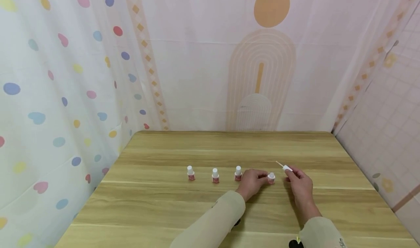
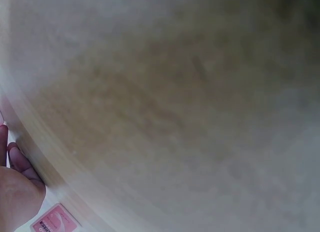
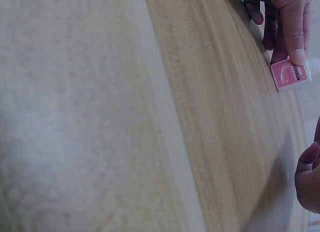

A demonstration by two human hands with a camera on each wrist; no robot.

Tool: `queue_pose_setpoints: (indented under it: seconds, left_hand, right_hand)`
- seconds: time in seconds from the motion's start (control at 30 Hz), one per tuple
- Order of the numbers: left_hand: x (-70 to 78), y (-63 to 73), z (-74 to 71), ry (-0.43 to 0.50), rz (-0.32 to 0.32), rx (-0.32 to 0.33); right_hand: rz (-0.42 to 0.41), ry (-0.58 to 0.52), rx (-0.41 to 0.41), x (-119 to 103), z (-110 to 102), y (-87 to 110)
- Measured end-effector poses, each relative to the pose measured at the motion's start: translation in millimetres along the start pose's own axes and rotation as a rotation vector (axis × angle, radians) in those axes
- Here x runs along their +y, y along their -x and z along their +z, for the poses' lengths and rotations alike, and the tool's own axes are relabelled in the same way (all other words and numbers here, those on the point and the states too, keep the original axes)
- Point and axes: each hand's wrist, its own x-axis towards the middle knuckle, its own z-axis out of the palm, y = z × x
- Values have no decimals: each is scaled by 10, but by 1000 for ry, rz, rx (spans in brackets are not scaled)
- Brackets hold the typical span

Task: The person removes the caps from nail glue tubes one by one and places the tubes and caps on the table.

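My left hand (image 1: 252, 183) pinches a small white bottle (image 1: 271, 180) with a pink label that stands on the table. Its neck is uncapped. In the right wrist view the thumb presses on the label of this bottle (image 3: 290, 74). To the right of the bottle, my right hand (image 1: 301, 186) holds a white brush cap (image 1: 287, 168) by its sides. The thin applicator stem (image 1: 279, 163) points up and left, away from the bottle. In the right wrist view only part of the right hand (image 3: 307, 179) shows, and the cap is out of sight.
Three matching capped bottles stand left of my left hand: one bottle (image 1: 238, 173) close by the hand, a middle bottle (image 1: 215, 176) and a far-left bottle (image 1: 191, 173). The wooden table (image 1: 157, 211) meets a patterned curtain (image 1: 197, 76) at its back edge.
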Motion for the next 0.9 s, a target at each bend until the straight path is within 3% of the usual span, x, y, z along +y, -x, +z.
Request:
queue_pose_setpoints:
  seconds: [0.27,0.67,0.9]
  left_hand:
    - [9,7,-5,2,-2,-1]
    - [4,7,-2,-5,-4,1]
    - [4,3,8,-5,-23,0]
  right_hand:
    - [-21,-21,3,-3,7,8]
    - [16,29,0,-8,-3,-8]
    - [-19,1,11,6,17,-22]
